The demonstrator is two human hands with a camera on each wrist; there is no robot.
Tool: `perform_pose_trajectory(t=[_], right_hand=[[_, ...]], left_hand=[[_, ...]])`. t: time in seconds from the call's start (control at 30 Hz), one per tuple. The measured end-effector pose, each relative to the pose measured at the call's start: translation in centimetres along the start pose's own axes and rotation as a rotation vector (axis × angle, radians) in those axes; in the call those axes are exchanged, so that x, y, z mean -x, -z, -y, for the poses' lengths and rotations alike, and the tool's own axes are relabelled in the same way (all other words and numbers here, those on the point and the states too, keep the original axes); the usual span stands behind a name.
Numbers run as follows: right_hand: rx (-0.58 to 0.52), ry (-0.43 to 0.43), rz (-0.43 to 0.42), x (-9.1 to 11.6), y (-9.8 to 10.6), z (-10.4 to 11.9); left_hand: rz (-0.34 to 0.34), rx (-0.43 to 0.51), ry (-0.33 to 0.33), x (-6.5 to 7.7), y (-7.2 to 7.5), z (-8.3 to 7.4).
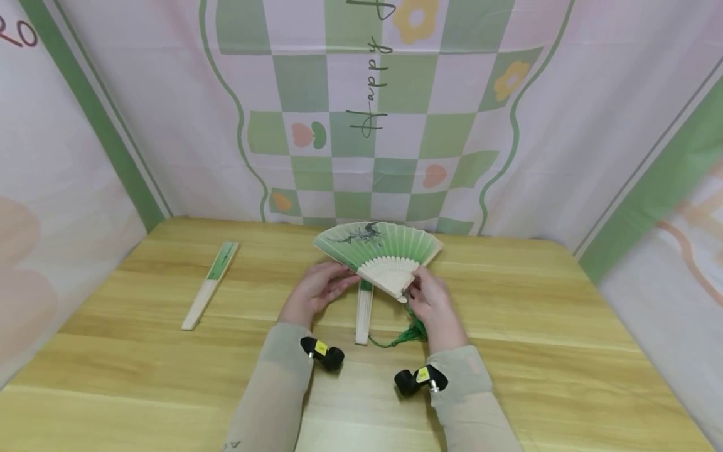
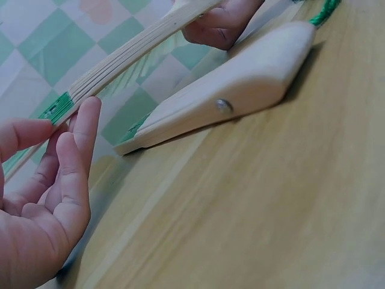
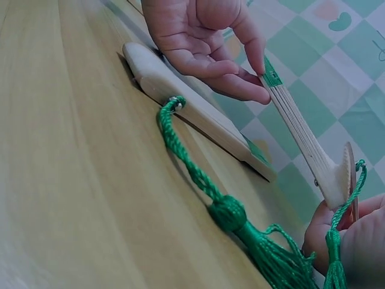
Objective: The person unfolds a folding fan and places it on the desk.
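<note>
A green folding fan [image 1: 390, 248] with a dark painted design is spread wide, held up between both hands. My left hand [image 1: 323, 287] pinches its left outer edge between thumb and fingertips, where the green leaf meets the pale ribs [image 2: 129, 54]. At the other side my right hand [image 1: 432, 300] grips the fan near its pivot, and a short green tassel [image 3: 335, 262] hangs there. Below the spread fan lies a folded fan [image 1: 363, 319], its upper end hidden in the head view. Its green tassel [image 3: 271, 253] trails over the table on the right.
Another folded fan [image 1: 208, 290], pale with a green end, lies slantwise on the left of the wooden table [image 1: 542, 351]. A checked curtain [image 1: 353, 138] hangs behind the table's far edge. Small black cameras [image 1: 323, 353] are strapped at both sleeves.
</note>
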State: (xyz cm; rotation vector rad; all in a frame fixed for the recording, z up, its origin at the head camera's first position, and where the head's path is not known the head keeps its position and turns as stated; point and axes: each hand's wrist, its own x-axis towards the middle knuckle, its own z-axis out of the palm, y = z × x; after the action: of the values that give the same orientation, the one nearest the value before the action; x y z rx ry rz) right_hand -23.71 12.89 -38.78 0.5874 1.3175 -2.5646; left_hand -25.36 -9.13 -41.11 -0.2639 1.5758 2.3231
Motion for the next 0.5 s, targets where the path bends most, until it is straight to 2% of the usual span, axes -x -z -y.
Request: perform_pose_trajectory(t=[0.23,0.5], right_hand=[[-0.048,0.019,-0.017,0.0,0.06,0.02],[-0.127,0.015,-0.063,-0.06,0.0,0.16]], left_hand=[[-0.011,0.016,-0.011,0.04,-0.05,0.03],[0.007,0.016,-0.012,-0.07,-0.03,0.01]])
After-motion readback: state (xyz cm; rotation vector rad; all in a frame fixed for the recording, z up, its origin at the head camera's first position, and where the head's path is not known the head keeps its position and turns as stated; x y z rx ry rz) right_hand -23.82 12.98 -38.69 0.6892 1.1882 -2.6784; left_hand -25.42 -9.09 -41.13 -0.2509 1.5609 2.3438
